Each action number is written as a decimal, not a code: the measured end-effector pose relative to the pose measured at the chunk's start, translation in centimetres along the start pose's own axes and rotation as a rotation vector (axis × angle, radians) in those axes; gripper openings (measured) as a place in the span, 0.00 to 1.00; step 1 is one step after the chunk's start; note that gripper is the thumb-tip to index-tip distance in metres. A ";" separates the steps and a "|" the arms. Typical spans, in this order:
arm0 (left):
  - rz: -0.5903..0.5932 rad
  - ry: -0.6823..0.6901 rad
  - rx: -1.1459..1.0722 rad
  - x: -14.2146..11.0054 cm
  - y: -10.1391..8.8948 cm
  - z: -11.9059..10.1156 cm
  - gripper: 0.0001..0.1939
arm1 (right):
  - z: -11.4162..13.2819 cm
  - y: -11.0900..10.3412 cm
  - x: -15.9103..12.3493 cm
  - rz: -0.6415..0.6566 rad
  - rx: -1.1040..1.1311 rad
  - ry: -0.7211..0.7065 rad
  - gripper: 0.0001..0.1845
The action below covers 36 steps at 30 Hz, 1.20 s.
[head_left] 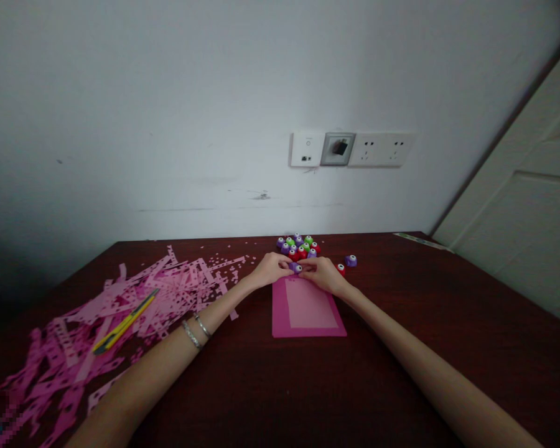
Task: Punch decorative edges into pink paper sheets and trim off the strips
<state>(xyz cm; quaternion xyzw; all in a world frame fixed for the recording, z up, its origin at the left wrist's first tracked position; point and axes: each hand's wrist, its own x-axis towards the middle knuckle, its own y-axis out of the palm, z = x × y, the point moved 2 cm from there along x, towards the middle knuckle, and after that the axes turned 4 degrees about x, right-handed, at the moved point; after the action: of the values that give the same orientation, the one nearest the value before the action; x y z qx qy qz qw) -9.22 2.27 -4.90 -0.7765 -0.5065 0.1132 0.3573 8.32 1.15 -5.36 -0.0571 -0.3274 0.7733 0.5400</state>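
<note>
A small purple craft punch (295, 267) with a white top sits at the far edge of the paper. My left hand (270, 269) is closed on it from the left, thumb and fingers at its side. From the right, my right hand (324, 275) also has its fingers closed at the punch and the paper's far edge. Exactly how the paper sits in the punch is hidden. The light pink sheet (310, 305) lies on top of a larger, darker pink sheet (280, 320), flat on the table.
Just behind my hands stands a cluster of purple, green and red punches (302, 252). Another purple punch (351, 261) and a red one (340, 269) stand to the right. Pink punched scraps (186, 286) and a yellow utility knife (126, 322) cover the left side of the table (242, 398).
</note>
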 end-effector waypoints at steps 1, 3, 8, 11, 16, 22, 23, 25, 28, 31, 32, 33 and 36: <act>0.006 0.008 -0.007 0.0 0.0 0.0 0.13 | 0.0 0.0 0.0 0.004 0.005 -0.008 0.12; 0.019 0.025 -0.030 -0.1 -0.2 0.1 0.13 | 0.2 -0.1 0.0 0.001 0.019 -0.029 0.12; 0.085 0.041 -0.149 -0.1 -0.4 0.0 0.15 | 0.4 -0.7 0.1 -0.016 0.031 -0.025 0.14; 0.111 0.055 -0.217 0.0 -0.2 -0.1 0.16 | 0.5 -1.1 0.2 0.020 0.009 -0.027 0.14; 0.109 0.079 -0.142 0.0 -0.2 0.0 0.15 | 0.4 -1.2 0.1 0.058 -0.036 -0.068 0.12; 0.114 0.146 0.155 -0.1 -0.6 -0.2 0.12 | 0.0 -1.0 0.1 0.088 -0.181 -0.197 0.11; 0.127 0.153 0.183 -0.1 -0.6 -0.2 0.12 | -0.1 -0.9 0.1 0.094 -0.199 -0.212 0.11; 0.148 0.163 0.217 -0.1 -0.5 -0.2 0.12 | -0.1 -0.7 0.1 0.099 -0.218 -0.226 0.10; 0.156 0.161 0.234 -0.2 -0.5 -0.2 0.12 | 0.0 -0.7 0.1 0.104 -0.216 -0.216 0.11; 0.151 0.151 0.236 -0.2 -0.8 -0.5 0.14 | 0.4 -1.3 0.1 0.122 -0.174 -0.165 0.12; 0.135 0.136 0.239 -0.2 -1.1 -0.6 0.15 | 0.5 -1.7 0.1 0.121 -0.159 -0.137 0.12; 0.113 0.111 0.246 -0.2 -1.4 -0.8 0.16 | 0.7 -2.2 0.1 0.119 -0.152 -0.105 0.12; 0.075 0.014 0.272 -0.5 -1.9 -1.1 0.12 | 1.0 -3.3 0.0 0.146 -0.180 -0.002 0.10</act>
<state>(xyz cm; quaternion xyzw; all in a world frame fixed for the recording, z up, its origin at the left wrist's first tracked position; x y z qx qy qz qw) -10.16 1.82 -2.89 -0.7402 -0.4546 0.1888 0.4580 10.54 1.41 -2.68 -0.1282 -0.3912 0.7780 0.4745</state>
